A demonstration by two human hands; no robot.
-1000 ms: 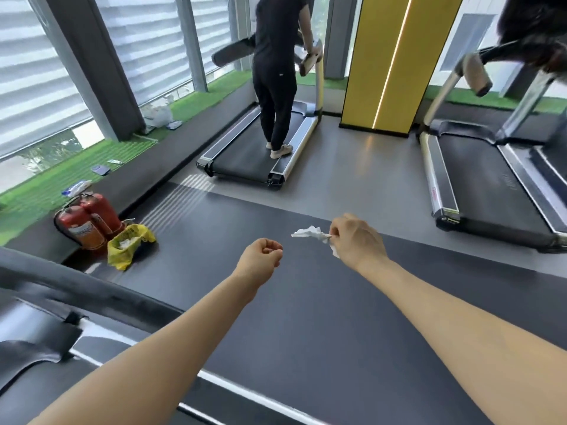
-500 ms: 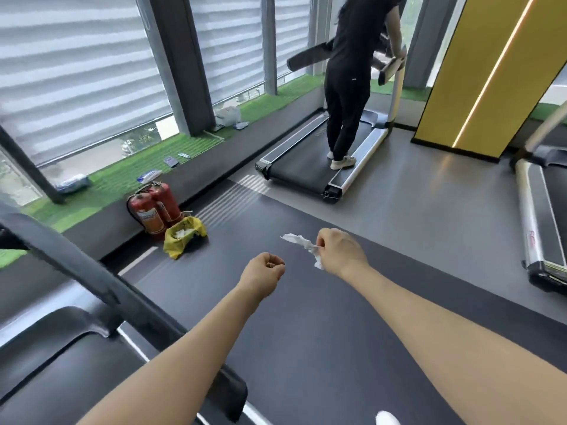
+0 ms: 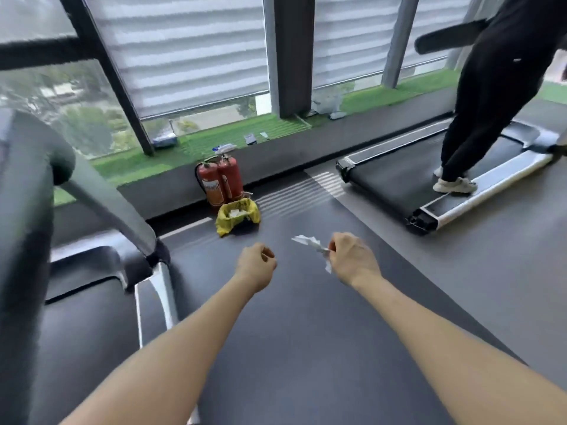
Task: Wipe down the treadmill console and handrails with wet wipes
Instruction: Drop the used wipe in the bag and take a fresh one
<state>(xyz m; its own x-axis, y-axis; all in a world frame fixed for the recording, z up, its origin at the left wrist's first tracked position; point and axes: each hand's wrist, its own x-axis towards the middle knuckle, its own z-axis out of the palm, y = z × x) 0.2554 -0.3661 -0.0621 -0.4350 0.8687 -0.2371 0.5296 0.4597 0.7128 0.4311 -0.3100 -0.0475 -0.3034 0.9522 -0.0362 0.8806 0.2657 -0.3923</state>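
My right hand (image 3: pixel 352 259) pinches a crumpled white wet wipe (image 3: pixel 308 242), held out over the dark floor mat. Beside it, my left hand (image 3: pixel 256 266) is curled into a loose fist with nothing in it. A treadmill fills the left side, its grey handrail (image 3: pixel 101 194) sloping down to the base and its belt (image 3: pixel 79 342) below. The console is out of view.
A small bin with a yellow bag (image 3: pixel 237 216) holding white wipes sits on the floor ahead, in front of two red fire extinguishers (image 3: pixel 219 182). A person in black stands on another treadmill (image 3: pixel 429 191) at the right. Windows with blinds (image 3: pixel 190 53) and green turf (image 3: pixel 214 142) run behind.
The view has swung left and closer to the bin and extinguishers. The near treadmill now fills the left side. Both hands keep their pose, the right still pinching the wipe.
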